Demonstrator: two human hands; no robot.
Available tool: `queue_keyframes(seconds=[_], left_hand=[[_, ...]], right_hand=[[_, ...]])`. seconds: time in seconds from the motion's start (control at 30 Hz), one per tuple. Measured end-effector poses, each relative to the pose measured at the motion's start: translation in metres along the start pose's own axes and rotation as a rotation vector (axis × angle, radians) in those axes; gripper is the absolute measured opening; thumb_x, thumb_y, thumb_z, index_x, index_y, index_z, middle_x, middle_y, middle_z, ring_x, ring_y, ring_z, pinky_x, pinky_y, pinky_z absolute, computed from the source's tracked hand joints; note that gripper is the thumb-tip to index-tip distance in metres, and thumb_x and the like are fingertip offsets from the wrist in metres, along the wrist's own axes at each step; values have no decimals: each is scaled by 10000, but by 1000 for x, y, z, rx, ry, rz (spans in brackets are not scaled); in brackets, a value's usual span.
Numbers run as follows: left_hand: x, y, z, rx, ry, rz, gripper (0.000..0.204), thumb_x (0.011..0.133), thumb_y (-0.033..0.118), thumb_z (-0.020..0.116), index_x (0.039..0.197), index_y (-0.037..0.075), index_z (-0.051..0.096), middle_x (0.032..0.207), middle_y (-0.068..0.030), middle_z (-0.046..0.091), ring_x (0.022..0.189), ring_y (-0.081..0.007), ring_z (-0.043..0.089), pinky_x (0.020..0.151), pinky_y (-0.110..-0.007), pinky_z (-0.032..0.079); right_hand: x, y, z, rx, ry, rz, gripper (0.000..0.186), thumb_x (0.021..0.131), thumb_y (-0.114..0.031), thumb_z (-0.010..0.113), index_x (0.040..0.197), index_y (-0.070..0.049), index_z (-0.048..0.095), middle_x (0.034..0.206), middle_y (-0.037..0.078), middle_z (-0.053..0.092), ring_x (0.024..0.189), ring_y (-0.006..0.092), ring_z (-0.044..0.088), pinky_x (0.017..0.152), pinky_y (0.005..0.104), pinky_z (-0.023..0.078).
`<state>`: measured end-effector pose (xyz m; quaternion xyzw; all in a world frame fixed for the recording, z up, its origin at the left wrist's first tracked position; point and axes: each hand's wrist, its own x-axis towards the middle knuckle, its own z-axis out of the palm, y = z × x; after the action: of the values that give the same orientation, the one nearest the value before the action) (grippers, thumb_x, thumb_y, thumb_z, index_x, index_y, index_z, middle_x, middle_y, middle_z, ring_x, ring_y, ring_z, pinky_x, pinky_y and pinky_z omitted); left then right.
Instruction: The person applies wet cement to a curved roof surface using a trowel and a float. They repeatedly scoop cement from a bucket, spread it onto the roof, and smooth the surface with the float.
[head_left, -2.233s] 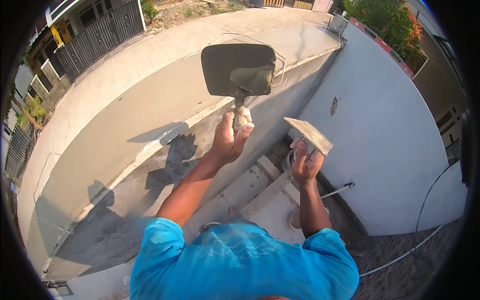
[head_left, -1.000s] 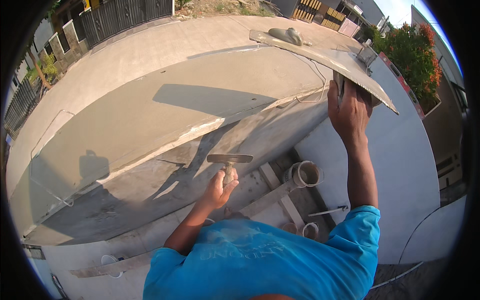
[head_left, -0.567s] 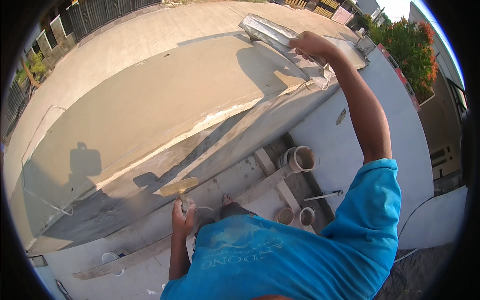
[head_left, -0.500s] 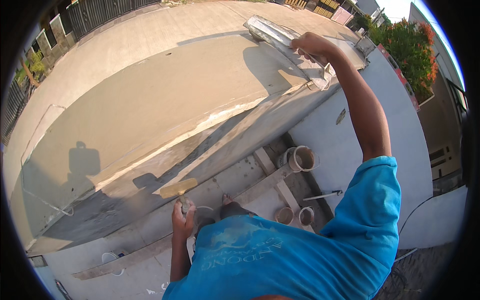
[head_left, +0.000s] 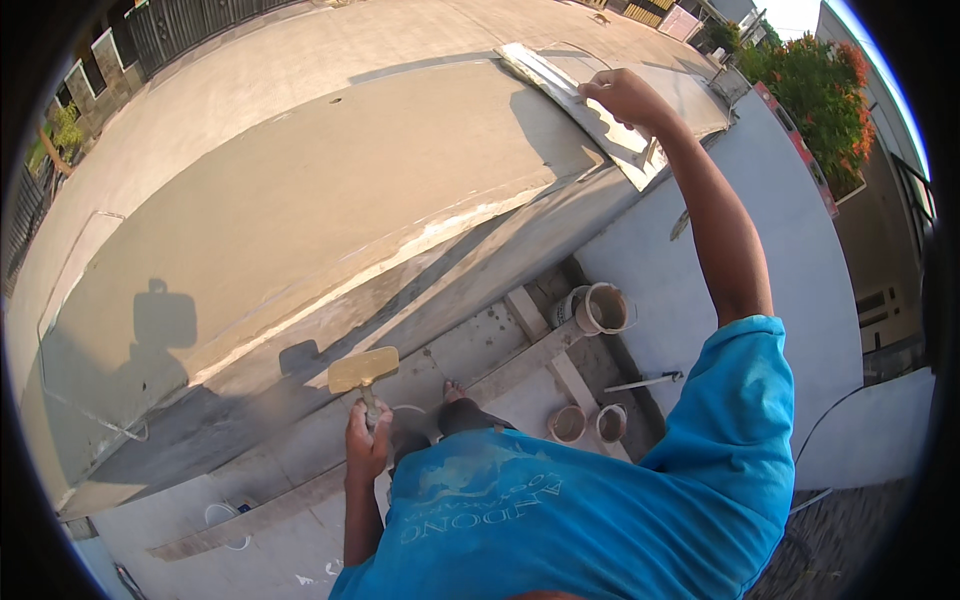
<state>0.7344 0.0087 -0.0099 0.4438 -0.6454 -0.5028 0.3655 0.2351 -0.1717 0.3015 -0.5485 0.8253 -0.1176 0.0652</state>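
Observation:
My right hand (head_left: 628, 98) grips a long, pale plastering trowel (head_left: 612, 142) by the handle along its back. The blade lies over the far right part of a smooth, beige mortar surface (head_left: 380, 150), reaching to its near edge. Down at the left, my left hand (head_left: 367, 440) is closed around the short handle of a wide scraper (head_left: 362, 369). That scraper has a flat, yellowish rectangular head, held up in front of the wall face and apart from the mortar.
Below, a plank (head_left: 520, 370) runs beside my foot (head_left: 454, 390). A larger bucket (head_left: 603, 310) and two small pails (head_left: 567, 425) stand near the white side wall (head_left: 740, 240). A bent wire (head_left: 60, 290) lies along the left end; a leafy bush (head_left: 815, 110) rises at right.
The trowel in my right hand has tipped flatter against the surface and shifted slightly. The scraper in my left hand has turned, showing more of its broad face.

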Motion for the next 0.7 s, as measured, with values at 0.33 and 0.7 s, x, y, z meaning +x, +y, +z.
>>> queue_keyframes(seconds=[0.33,0.7], left_hand=[[-9,-9,0,-5,-18,-100,221,935,180,578,1076,16,533,919,-85,605,832,-186,568,803,-318,458],[-13,-10,-5,-5,-25,-76,205,942,166,571,1074,14,538,938,-97,604,863,-186,578,815,-318,458]], right_hand=[[22,62,-18,190,-20,94,420,922,-394,600,934,8,725,591,78,518,471,190,520,479,371,433],[3,22,-7,292,-135,118,416,957,-386,563,1099,-32,727,645,23,453,493,139,430,495,320,385]])
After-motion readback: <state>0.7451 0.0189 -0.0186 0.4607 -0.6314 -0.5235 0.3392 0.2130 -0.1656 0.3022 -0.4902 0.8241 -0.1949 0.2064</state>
